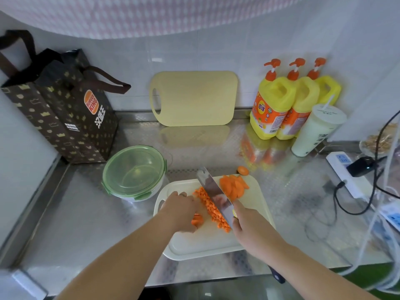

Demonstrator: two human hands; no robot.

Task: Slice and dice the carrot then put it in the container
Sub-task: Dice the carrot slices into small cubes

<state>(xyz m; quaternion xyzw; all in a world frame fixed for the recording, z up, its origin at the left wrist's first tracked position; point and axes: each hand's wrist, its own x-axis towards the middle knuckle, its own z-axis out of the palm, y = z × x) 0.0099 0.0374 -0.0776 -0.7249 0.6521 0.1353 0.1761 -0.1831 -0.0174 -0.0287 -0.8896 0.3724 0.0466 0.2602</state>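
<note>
Left fingers (191, 204) on a carrot chunk (197, 220), right fingers (238, 228) round the knife (213, 191), beside orange dice (213, 210) and slices (232, 186).

Left hand (180, 210), right hand (247, 226): fingers curled

**A:** The left hand (179, 210) curls over a carrot chunk (197, 219). Only an orange sliver peeks out by the thumb, the rest sits under the palm.

**B:** And its fingertips are tucked out of sight. The right hand (246, 224) swallows the knife (213, 195) handle; just a dark end pokes out below the forearm.

**A:** The blade covers one flank of the diced carrot (213, 210).

**B:** Far right, a plate (376, 144) is blurred and clipped by the edge, contents unclear.

**A:** The third soap bottle (329, 87) sits mostly behind its neighbour and the cup (318, 128), whose print is too small to read.

**B:** Both forearms run off the bottom edge.
</note>
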